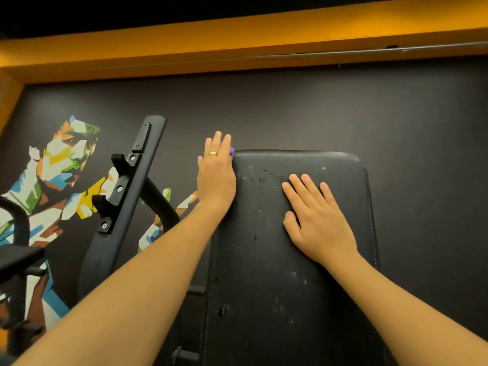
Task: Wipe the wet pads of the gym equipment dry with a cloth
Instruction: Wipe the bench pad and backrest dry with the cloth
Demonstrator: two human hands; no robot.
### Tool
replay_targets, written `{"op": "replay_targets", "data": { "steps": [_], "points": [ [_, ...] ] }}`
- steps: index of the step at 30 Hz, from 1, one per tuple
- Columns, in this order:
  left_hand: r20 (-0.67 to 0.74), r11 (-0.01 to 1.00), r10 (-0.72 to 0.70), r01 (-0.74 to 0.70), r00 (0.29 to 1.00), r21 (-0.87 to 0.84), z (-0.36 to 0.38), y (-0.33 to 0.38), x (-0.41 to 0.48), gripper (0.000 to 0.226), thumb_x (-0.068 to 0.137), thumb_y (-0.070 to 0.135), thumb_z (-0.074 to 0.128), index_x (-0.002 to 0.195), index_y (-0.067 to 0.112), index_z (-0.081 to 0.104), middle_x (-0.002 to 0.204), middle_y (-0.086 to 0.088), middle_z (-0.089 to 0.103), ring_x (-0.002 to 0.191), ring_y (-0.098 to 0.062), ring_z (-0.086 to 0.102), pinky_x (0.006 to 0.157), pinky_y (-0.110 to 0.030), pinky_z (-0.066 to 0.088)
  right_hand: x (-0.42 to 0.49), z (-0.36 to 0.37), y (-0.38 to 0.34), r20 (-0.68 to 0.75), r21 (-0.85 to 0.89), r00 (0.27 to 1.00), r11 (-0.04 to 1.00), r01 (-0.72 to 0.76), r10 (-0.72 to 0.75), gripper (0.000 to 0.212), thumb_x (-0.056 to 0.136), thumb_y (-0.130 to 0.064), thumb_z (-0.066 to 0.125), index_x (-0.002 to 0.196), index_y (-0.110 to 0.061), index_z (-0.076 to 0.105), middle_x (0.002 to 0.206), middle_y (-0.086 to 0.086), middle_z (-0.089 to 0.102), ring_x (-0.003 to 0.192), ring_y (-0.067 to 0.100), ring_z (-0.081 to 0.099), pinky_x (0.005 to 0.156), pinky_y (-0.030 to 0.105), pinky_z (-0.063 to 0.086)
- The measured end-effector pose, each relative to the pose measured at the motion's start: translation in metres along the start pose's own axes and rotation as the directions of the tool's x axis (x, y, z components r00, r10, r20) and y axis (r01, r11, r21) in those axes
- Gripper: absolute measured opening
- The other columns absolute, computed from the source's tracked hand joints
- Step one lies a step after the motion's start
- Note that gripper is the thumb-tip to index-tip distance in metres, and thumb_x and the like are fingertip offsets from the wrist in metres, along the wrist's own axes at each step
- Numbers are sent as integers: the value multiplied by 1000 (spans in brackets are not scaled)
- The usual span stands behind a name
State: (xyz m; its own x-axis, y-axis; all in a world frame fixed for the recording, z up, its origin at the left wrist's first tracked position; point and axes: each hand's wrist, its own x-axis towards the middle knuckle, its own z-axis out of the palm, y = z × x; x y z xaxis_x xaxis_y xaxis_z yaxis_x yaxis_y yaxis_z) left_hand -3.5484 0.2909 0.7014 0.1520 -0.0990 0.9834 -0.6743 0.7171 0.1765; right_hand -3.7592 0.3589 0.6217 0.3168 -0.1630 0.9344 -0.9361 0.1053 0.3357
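**DESK:** What runs under this one?

**PHOTOGRAPHER:** A person's left hand point(215, 175) presses a purple cloth point(231, 152) against the upper left edge of a black bench pad point(264, 273). The fingers are straight and together, and only a small corner of cloth shows past them. Whether the thumb hooks it, I cannot tell. The right hand point(314, 220) lies flat on the pad's face, fingers straight and slightly spread, holding nothing.

**DESK:** Risks?

**PHOTOGRAPHER:** 2, by my reading. The cloth is small and mostly hidden under the hand, so a fast stroke along the rounded edge could let it slip out and drop beside the bench. The bare right hand also sits on the speckled area and may smear moisture the cloth has not reached.

**DESK:** Surfaces?

**PHOTOGRAPHER:** Pebbled, leather-like vinyl with rounded corners, pale stitching down each side, and scattered pale specks and dark pits. The cloth looks soft and bunched. To the left, a second pad point(124, 196) shows its hard back with bolted brackets. Behind is a matte dark wall point(343, 107) with an angular, many-coloured mural point(60, 165).
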Motion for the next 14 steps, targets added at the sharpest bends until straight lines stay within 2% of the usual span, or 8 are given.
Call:
{"op": "replay_targets", "data": {
  "steps": [4, 8, 10, 14],
  "points": [
    [66, 994, 89, -92, 994, 53, 1, -2, -2, 54, 105, 1, 40, 156, 17, 34, 168, 0, 17, 154, -29, 17, 114, -53, 37, 0, 0, 0, -6, 1, 1000, 1000, -3, 3, 62, 99, -38, 30, 156, -15, 35, 164, 6, 29, 154, 24, 21, 125, 49, 16],
    [128, 993, 120, -121, 984, -4, 0, -1, -17, 52, 107, 16, 38, 158, 16, 29, 170, 0, 11, 155, -24, 13, 115, -50, 36, 0, -3, -1, 14, -13, 1000, 1000, -12, 12, 63, 100, -39, 29, 158, -15, 32, 165, 6, 27, 155, 23, 18, 126, 48, 15],
    [129, 991, 134, -130, 983, -34, 2, -2, -19, 51, 108, 23, 36, 158, 14, 29, 170, -1, 10, 156, -23, 9, 120, -48, 30, 0, -2, -1, 25, -16, 1000, 1000, -14, 14, 63, 100, -40, 28, 158, -16, 31, 166, 5, 25, 155, 23, 17, 126, 49, 15],
    [102, 990, 141, -141, 985, -9, 10, -5, -16, 50, 109, 18, 36, 158, 13, 30, 170, -1, 11, 156, -24, 10, 118, -51, 35, 1, -1, 0, 8, -19, 1000, 1000, -5, 5, 63, 99, -40, 28, 157, -15, 33, 165, 6, 27, 154, 24, 19, 125, 49, 17]
  ]
}}
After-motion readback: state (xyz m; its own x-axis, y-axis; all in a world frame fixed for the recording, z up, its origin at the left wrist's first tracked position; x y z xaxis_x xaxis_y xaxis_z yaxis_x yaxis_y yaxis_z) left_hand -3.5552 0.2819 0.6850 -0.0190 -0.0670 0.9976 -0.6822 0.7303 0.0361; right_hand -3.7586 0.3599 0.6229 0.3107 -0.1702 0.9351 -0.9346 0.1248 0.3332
